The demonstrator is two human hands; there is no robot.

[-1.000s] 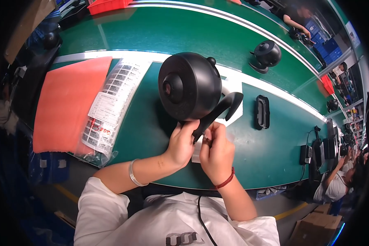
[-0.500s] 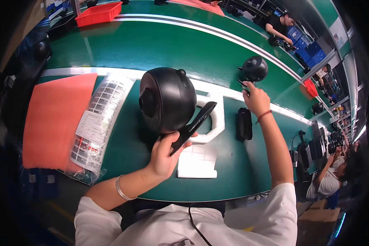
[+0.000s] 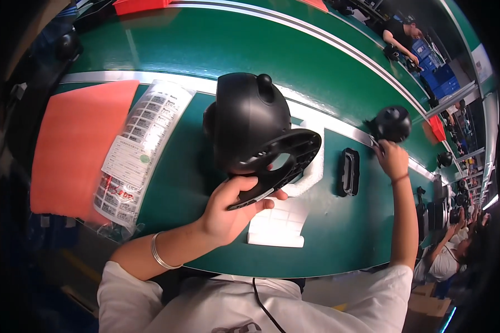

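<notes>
In my left hand (image 3: pixel 236 208) is a large round black device (image 3: pixel 250 116), gripped by its flat ring-shaped base (image 3: pixel 303 161). The base is tilted up, and its ribbed, hollow underside with a round opening shows. My right hand (image 3: pixel 393 158) is stretched out far to the right. Its fingers are closed at the lower edge of a second round black device (image 3: pixel 393 123), which is slightly blurred over the green belt. Exactly which part they pinch is hidden. A small oblong black part (image 3: pixel 348 172) with a hollow inside lies on the table between my hands.
Behind the left hand's device is a white foam frame (image 3: pixel 315 172). A white label sheet (image 3: pixel 278 222) with a curled edge lies before me. At left are an orange foam sheet (image 3: pixel 75 147) and a bagged label roll (image 3: pixel 144 144). A person (image 3: pixel 405 41) works across the belt.
My left hand has turned its device, bringing the base's underside into view. My right hand and the second device have moved right and nearer. The view has shifted somewhat.
</notes>
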